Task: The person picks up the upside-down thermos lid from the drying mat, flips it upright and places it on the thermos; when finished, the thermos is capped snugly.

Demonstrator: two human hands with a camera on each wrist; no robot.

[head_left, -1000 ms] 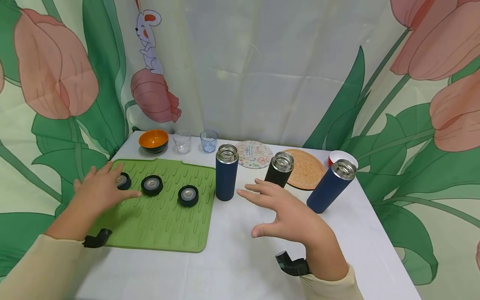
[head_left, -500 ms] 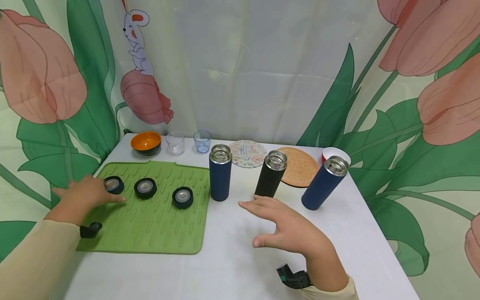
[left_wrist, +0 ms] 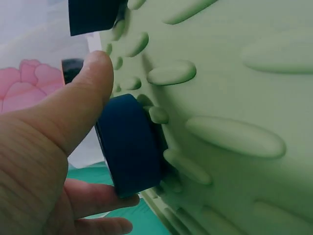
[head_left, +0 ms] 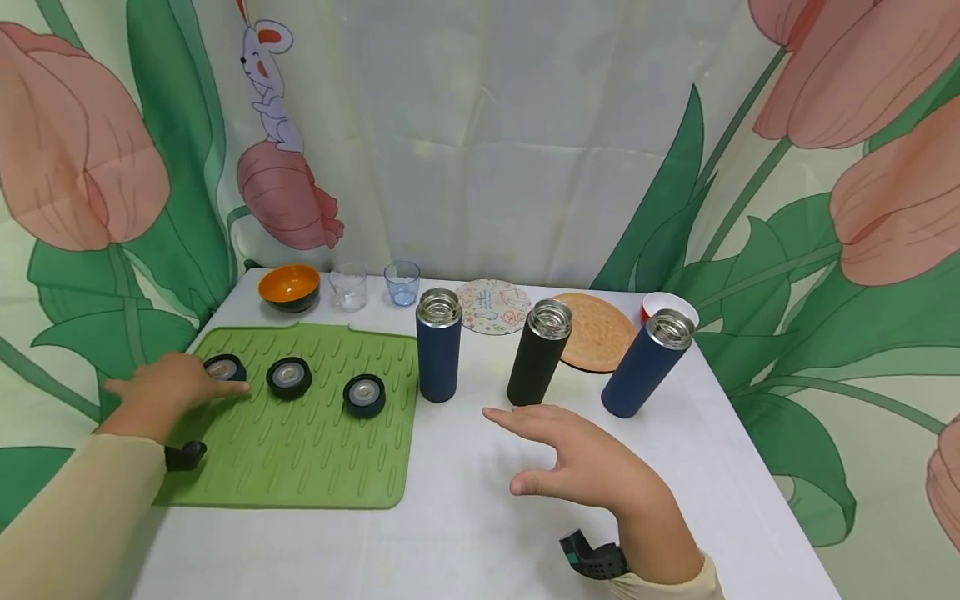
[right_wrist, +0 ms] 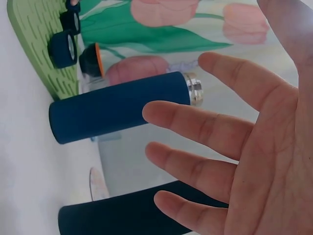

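My left hand (head_left: 161,396) is at the leftmost of three dark round bottle lids, on the left of the green ridged mat (head_left: 300,467). In the left wrist view, thumb and fingers pinch this lid (left_wrist: 129,147) from opposite sides, close against the mat. The middle lid (head_left: 288,378) and the right lid (head_left: 364,396) lie on the mat, inner sides up. My right hand (head_left: 592,467) hovers over the white table with fingers spread, holding nothing. Just beyond it stand a lidless black bottle (head_left: 536,358), a blue bottle (head_left: 438,354) to the left and another blue bottle (head_left: 641,371) to the right.
Along the back are an orange-and-black bowl (head_left: 290,287), a clear glass (head_left: 348,287), a blue glass (head_left: 402,283), a patterned round mat (head_left: 491,307), a brown round board (head_left: 603,333) and a red-and-white bowl (head_left: 667,304). A tulip-print curtain (head_left: 525,167) hangs behind the white table (head_left: 337,550).
My left hand has come down onto the leftmost lid, and its fingers have closed in around it. The right hand stays spread in nearly the same place. The head view has shifted slightly.
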